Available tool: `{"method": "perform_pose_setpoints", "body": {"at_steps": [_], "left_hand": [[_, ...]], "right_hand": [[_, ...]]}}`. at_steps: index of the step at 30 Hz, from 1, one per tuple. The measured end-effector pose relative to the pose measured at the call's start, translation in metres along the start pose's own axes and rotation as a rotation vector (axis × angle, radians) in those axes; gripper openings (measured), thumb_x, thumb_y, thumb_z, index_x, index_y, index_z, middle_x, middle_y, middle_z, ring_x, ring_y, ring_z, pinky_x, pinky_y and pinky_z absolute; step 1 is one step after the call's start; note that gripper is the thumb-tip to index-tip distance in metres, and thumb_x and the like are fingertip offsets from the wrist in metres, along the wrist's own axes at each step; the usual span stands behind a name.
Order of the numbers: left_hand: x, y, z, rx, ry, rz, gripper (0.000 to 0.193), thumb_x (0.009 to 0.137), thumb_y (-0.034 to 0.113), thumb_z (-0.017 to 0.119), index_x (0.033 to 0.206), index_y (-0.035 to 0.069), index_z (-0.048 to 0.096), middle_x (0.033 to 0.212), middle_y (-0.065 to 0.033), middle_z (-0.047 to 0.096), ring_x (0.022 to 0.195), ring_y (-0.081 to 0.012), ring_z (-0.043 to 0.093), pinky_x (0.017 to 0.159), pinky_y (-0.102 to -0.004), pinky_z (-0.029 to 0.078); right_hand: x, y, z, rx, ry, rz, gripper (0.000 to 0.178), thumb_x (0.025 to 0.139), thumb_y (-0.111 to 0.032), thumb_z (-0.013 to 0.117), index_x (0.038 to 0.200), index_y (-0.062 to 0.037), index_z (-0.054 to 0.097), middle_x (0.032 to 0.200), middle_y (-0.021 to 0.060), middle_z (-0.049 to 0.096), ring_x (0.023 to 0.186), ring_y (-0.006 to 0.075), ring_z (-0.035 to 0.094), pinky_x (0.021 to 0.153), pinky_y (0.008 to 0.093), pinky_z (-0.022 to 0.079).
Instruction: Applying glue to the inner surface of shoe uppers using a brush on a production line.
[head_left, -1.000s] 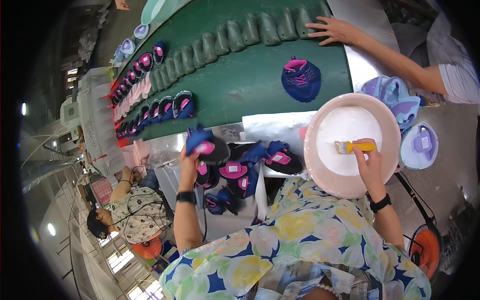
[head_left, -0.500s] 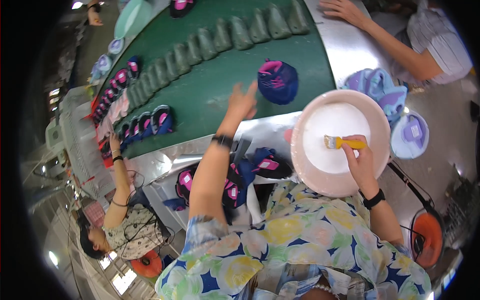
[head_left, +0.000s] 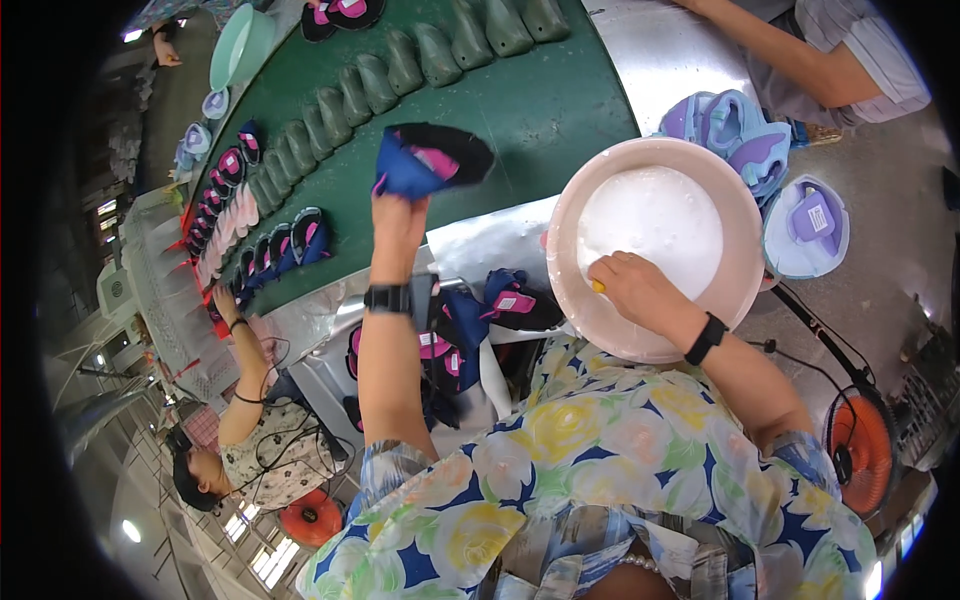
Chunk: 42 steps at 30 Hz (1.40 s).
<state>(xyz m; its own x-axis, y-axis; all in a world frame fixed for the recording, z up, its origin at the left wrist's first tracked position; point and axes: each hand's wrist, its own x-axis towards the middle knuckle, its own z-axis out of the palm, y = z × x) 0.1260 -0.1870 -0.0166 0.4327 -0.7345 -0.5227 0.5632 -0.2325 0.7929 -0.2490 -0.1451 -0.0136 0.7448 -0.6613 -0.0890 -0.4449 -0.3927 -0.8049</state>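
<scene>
My left hand [head_left: 399, 225] grips a navy shoe upper [head_left: 408, 168] with black and pink parts, holding it over the green belt [head_left: 490, 110]. The upper is turned so that its black underside with a pink patch faces up. Over the left inside of a pale pink basin [head_left: 573, 325], my right hand [head_left: 632, 283] is closed round a brush [head_left: 598, 286]. Only a bit of its yellow handle shows; its bristles are hidden. White liquid [head_left: 660, 215] lies in the basin.
A row of dark green shoe lasts [head_left: 400, 65] curves along the belt. More navy uppers [head_left: 510, 300] lie beside the basin, below the metal edge. Lilac-blue uppers [head_left: 735, 135] are piled right of it. Co-workers' arms [head_left: 245, 365] reach in at left and upper right. A fan [head_left: 862, 455] stands at lower right.
My left hand has taken hold of the shoe upper, lifted it off the belt and turned it over. My right hand has moved left in the basin with the brush, now pointing down.
</scene>
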Motion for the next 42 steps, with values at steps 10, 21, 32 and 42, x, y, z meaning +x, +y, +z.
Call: {"method": "perform_pose_setpoints", "body": {"at_steps": [10, 21, 32, 42], "left_hand": [[-0.116, -0.003, 0.016, 0.27, -0.516, -0.275, 0.052, 0.087, -0.001, 0.067, 0.136, 0.008, 0.052, 0.115, -0.0046, 0.066, 0.099, -0.0158, 0.066, 0.089, -0.0357, 0.057], [-0.157, -0.045, 0.079, 0.595, -0.53, 0.256, 0.06, 0.083, -0.004, 0.066, 0.14, 0.003, 0.048, 0.127, -0.0072, 0.061, 0.113, -0.0159, 0.059, 0.1, -0.032, 0.047], [-0.154, -0.064, 0.073, 0.61, -0.336, 0.677, 0.051, 0.087, 0.0, 0.06, 0.137, 0.001, 0.052, 0.129, -0.0091, 0.061, 0.116, -0.0175, 0.058, 0.103, -0.0317, 0.043], [-0.17, -0.036, 0.081, 0.398, -0.285, -0.353, 0.034, 0.1, 0.023, 0.051, 0.126, 0.002, 0.056, 0.123, -0.0141, 0.065, 0.108, -0.029, 0.066, 0.093, -0.0402, 0.057]], "right_hand": [[-0.034, -0.018, -0.124, 0.236, 0.274, 0.169, 0.018, 0.09, -0.01, 0.065, 0.105, -0.0023, 0.06, 0.1, 0.014, 0.067, 0.096, 0.0297, 0.065, 0.086, 0.0356, 0.05], [-0.032, -0.03, -0.112, 0.335, 0.603, 0.121, 0.022, 0.089, -0.019, 0.07, 0.096, -0.0013, 0.058, 0.082, 0.0125, 0.069, 0.073, 0.0224, 0.07, 0.064, 0.0301, 0.052], [-0.035, -0.034, -0.077, 0.941, 0.515, 0.519, 0.037, 0.088, -0.026, 0.073, 0.095, 0.006, 0.057, 0.08, 0.0122, 0.067, 0.065, 0.0158, 0.067, 0.059, 0.0266, 0.052], [-0.055, -0.031, -0.097, 0.655, 0.577, 0.073, 0.017, 0.09, -0.011, 0.068, 0.102, -0.0034, 0.059, 0.094, 0.0088, 0.07, 0.087, 0.0159, 0.068, 0.076, 0.0275, 0.051]]}}
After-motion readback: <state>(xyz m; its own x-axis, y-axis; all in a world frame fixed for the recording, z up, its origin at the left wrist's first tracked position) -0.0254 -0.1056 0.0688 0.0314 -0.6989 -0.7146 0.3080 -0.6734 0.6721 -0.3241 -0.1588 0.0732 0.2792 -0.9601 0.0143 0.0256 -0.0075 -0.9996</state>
